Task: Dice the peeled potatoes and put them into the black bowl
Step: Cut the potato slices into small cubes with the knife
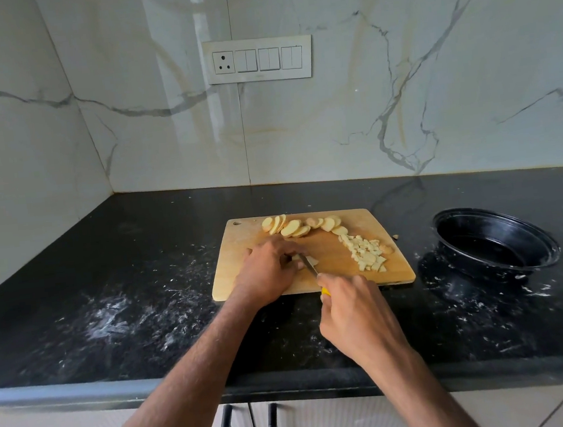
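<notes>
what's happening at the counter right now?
A person is dicing potato on a wooden cutting board. The left hand holds down a few slices while the right hand grips a yellow-handled knife cutting into them. A row of uncut slices lies along the board's far edge and a pile of diced pieces sits on its right side. The black bowl, on the counter to the right, looks empty.
</notes>
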`<state>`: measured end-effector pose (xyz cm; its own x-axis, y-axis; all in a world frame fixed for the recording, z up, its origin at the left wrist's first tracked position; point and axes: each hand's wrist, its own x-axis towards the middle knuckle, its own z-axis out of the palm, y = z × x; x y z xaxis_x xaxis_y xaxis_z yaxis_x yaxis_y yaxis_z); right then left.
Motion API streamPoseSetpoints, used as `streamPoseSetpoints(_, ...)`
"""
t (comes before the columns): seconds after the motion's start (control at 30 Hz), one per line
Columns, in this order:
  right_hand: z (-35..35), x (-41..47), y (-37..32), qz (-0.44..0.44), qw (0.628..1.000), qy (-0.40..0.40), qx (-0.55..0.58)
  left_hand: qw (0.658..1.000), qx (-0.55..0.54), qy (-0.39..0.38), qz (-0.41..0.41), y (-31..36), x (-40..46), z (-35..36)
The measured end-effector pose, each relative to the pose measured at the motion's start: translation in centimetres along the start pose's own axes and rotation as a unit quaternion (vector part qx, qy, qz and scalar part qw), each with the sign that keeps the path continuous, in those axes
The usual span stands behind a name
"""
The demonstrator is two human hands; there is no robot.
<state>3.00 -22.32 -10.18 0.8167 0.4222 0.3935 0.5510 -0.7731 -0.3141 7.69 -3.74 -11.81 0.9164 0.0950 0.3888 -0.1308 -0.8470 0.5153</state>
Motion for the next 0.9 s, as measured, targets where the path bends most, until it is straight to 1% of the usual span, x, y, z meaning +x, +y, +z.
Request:
streamPoseSetpoints(0.17, -1.3, -1.6, 0.7, -0.007, 1.000, -0.008, 0.016, 1.000, 0.021, -0.016, -0.003, 0.4, -0.1, -0.2)
streamPoseSetpoints(0.3, -2.4, -2.2, 1.5, 0.017, 0.999, -0.005, 0.034, 1.000, -0.013, -0.007, -0.011, 0.4, -0.2, -0.2)
streamPoseSetpoints(0.47, -2.0, -1.6, 1.2, 0.042, 0.995, 0.075, 0.044, 0.992, -0.101, 0.031, -0.071, 0.6, -0.5, -0.7)
streamPoseSetpoints(0.53, -1.2, -0.9, 0.6, 0.038, 0.994, 0.087, 0.049, 0.989, -0.121, 0.045, -0.078, 0.4, -0.7, -0.8)
streamPoseSetpoints(0.7, 0.5, 0.7, -0.7, 0.037, 0.996, 0.068, 0.048, 0.987, -0.131, 0.057, -0.079, 0.4, -0.8, -0.9)
streamPoseSetpoints(0.9, 0.8, 1.0, -0.8, 0.024, 0.997, 0.053, 0.046, 0.986, -0.132, 0.060, -0.082, 0.6, -0.7, -0.9)
